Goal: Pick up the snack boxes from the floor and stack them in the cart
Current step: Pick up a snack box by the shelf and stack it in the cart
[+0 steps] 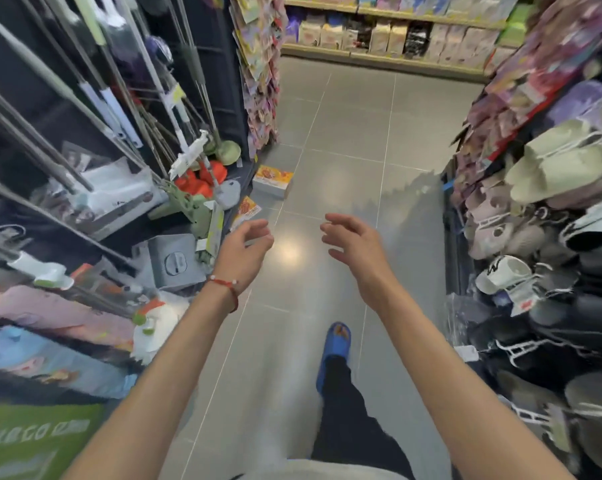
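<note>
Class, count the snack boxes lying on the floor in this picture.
2: one snack box lies flat by the left shelf's corner; a second snack box lies nearer, just beyond the left hand. Others may be hidden.

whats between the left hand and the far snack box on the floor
In the head view, a second snack box lies just beyond the left hand. Past it is only bare grey floor tile up to the far snack box.
</note>
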`<state>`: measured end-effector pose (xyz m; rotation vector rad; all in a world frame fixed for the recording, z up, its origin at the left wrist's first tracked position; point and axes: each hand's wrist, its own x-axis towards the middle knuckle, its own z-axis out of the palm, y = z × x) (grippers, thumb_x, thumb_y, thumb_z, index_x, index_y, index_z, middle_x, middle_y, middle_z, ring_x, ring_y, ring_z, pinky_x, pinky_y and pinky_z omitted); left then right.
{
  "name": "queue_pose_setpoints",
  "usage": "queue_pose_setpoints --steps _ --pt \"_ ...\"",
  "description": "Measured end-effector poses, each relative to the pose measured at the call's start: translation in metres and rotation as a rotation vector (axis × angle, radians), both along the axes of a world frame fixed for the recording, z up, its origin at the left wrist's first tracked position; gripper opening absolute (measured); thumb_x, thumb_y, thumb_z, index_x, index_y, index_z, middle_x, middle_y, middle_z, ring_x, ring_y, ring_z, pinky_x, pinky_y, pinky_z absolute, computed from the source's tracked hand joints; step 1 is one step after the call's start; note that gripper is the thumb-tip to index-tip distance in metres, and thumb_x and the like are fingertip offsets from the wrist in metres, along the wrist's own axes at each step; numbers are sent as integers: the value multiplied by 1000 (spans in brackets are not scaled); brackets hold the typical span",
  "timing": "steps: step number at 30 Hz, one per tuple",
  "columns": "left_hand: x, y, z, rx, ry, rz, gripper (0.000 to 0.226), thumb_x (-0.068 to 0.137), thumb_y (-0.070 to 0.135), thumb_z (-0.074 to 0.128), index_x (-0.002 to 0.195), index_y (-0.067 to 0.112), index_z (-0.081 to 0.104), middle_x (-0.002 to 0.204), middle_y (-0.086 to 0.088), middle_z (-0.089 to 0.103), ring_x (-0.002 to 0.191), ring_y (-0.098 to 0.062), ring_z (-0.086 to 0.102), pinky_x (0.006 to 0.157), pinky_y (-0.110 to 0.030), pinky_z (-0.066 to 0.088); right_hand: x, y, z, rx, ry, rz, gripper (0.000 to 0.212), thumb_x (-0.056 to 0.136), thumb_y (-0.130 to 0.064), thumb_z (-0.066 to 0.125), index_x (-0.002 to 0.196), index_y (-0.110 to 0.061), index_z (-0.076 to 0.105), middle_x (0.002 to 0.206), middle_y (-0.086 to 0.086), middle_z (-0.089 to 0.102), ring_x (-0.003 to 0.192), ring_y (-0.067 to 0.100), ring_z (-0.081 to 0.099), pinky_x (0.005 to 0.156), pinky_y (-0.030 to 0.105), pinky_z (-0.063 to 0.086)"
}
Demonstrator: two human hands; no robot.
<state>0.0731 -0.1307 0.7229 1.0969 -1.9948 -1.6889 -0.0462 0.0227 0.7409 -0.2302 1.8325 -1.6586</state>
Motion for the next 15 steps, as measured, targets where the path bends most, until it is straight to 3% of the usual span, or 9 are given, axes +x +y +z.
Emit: queue_pose_setpoints --steps 5,9,15 --pt "-115 -75 -11 20 -24 51 27 96 9 60 121 17 62 124 -4 64 114 -21 60 94 -32 47 -115 -81 -9 12 -16 44 25 99 -16 64 123 -16 68 113 4 71 101 17 66 97 36 54" --pt "-194 -129 -7 9 -9 92 25 95 11 61 120 17 63 123 -4 65 109 -18 60 97 -37 47 -205 -143 -7 43 -8 87 24 99 -16 63 122 -16 69 112 5 71 101 17 66 100 38 53" --pt "-287 -217 -9 63 -20 163 27 97 12 59 123 17 62 117 -1 65 107 -15 61 92 -29 48 -312 -239 -13 97 -44 140 26 99 -17 62 125 -16 69 112 3 71 102 16 66 96 34 53"
